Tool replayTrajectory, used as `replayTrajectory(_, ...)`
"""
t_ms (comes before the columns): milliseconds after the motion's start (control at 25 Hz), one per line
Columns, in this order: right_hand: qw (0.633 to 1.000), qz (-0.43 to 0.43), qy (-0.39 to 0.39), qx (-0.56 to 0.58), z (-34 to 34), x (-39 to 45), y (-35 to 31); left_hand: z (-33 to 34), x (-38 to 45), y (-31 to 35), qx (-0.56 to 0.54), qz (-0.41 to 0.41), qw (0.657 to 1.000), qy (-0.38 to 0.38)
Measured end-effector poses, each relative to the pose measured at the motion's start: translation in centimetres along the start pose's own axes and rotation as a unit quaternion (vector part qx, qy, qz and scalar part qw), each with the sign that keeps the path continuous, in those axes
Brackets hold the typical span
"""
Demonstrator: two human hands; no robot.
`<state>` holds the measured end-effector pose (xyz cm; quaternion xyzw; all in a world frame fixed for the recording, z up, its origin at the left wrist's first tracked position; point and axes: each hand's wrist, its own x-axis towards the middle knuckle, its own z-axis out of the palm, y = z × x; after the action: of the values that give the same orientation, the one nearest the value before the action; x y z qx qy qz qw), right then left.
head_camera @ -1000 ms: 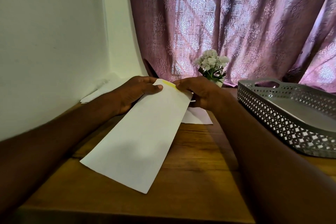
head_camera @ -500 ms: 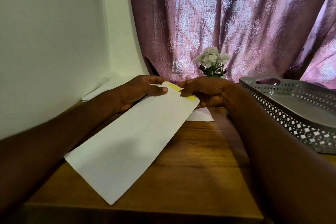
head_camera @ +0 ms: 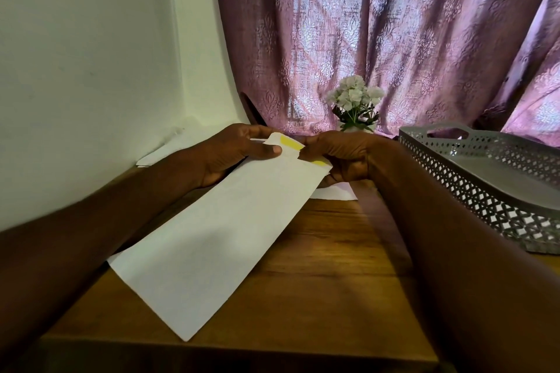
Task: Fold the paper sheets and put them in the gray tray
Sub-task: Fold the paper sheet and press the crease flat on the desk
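The long white folded sheet [head_camera: 218,230], judged light and limp, was pinched at its far end by the left hand [head_camera: 239,151] and right hand [head_camera: 339,157], above the table [head_camera: 318,281], the gray tray [head_camera: 485,191] lying near.

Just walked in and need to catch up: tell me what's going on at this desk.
A person is working on a long white folded paper over the wooden table. The left hand and right hand both pinch its far end, where a yellow strip shows. Its near corner reaches down by the table's front edge. The gray tray sits to the right; this paper is not in it yet. More white sheets lie beyond the hands.
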<state>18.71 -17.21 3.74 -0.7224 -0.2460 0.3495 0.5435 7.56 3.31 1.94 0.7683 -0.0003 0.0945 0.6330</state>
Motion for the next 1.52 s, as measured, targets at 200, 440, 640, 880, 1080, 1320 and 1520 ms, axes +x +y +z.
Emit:
replayTrajectory(200,0.994,-0.025,0.031,0.107,0.2,0.5,0.2,-0.8,0.2,0.1,-0.016,0.007,0.996,0.086)
replayTrajectory(440,0.988,-0.068,0.103,0.096,1.9,1.4,0.1,-0.6,0.3,0.0,-0.073,-0.026,0.991,0.110)
replayTrajectory(640,0.983,-0.078,0.113,0.120,2.6,1.8,0.1,-0.6,0.3,-0.3,-0.086,-0.012,0.990,0.114)
replayTrajectory(880,0.976,-0.082,0.129,0.152,2.7,1.6,0.0,-0.4,0.3,-0.1,-0.089,-0.015,0.988,0.127)
replayTrajectory(1080,0.976,-0.090,0.134,0.147,3.2,1.5,0.0,-0.2,0.0,0.0,-0.077,-0.009,0.988,0.135)
replayTrajectory(1320,0.971,-0.111,0.123,0.171,3.7,2.1,0.1,-0.3,0.0,0.2,-0.059,-0.003,0.987,0.147)
replayTrajectory(1520,0.970,-0.103,0.113,0.187,2.6,1.9,0.3,-0.4,0.0,0.4,-0.071,-0.025,0.988,0.133)
